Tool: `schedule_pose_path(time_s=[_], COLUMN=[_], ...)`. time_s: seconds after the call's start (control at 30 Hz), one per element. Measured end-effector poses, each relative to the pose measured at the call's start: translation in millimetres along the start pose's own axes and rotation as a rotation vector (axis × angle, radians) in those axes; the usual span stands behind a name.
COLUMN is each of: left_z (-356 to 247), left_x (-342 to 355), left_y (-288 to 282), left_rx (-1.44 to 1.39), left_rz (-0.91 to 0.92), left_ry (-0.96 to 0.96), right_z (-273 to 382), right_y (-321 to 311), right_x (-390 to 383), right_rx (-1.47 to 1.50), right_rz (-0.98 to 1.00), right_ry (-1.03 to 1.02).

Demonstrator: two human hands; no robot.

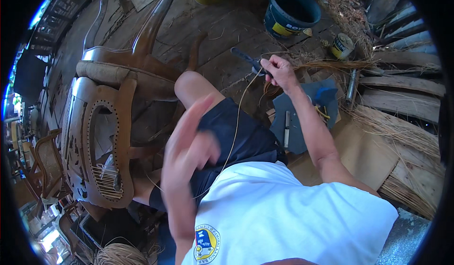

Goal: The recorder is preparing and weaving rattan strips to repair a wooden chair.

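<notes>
- the right hand (281, 71) is raised beyond the knee, its forearm stretched forward, thumb and fingers pinched on a thin cane strand (237, 121).
- a dark, flat tool (242, 55) juts leftward at that same hand; its exact kind is unclear.
- the left hand (189, 147) is up before the chest, forearm steep, one finger extended, the others partly bent; blur hides whether it grips anything.
- from the pinch the strand bows down over the dark shorts (255, 132) toward the left forearm.
- a carved wooden chair (124, 118) is left of the knee, on the plank floor (220, 26).
- near the left edge of a blue-grey sheet (302, 135) lies a pale-handled tool (286, 128).
</notes>
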State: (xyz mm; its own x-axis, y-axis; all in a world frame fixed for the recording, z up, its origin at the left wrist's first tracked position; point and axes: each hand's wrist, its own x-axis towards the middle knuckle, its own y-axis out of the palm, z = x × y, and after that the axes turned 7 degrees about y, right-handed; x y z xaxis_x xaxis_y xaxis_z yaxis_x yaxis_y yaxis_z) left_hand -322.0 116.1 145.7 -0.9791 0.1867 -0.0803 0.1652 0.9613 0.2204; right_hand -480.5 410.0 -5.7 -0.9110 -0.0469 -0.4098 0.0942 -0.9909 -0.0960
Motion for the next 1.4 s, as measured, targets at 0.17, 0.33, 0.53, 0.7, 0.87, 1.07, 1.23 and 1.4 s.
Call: schedule_pose_path(time_s=[0.17,0.33,0.53,0.7,0.87,1.07,1.23,1.4], left_z=[108,147,155,148,118,92,111,132], left_x=[132,133,124,122,113,202,240,238], left_y=[49,45,48,54,61,59,65,64], left_rx=[0.145,0.400,0.508,0.750,1.117,1.206,0.569,0.365], left_rz=[-0.019,0.127,0.002,0.016,0.009,0.118,0.871,0.629], left_ry=[-0.353,-0.310,-0.207,-0.084,0.185,0.294,-0.506,-0.538], right_z=[-5,-18,-23,-28,-30,-18,-20,-32], right_y=[25,27,31,33,29,22,29,24], right_x=[-13,-21,-25,-27,-40,-73,-86,-87], right_rx=[0.031,0.003,-0.152,-0.328,-0.350,-0.250,-0.156,-0.127], right_rz=[0.001,0.081,-0.002,-0.091,-0.131,0.003,0.079,0.090], right_ry=[-0.044,0.032,-0.077,-0.141,-0.111,-0.057,-0.085,0.024])
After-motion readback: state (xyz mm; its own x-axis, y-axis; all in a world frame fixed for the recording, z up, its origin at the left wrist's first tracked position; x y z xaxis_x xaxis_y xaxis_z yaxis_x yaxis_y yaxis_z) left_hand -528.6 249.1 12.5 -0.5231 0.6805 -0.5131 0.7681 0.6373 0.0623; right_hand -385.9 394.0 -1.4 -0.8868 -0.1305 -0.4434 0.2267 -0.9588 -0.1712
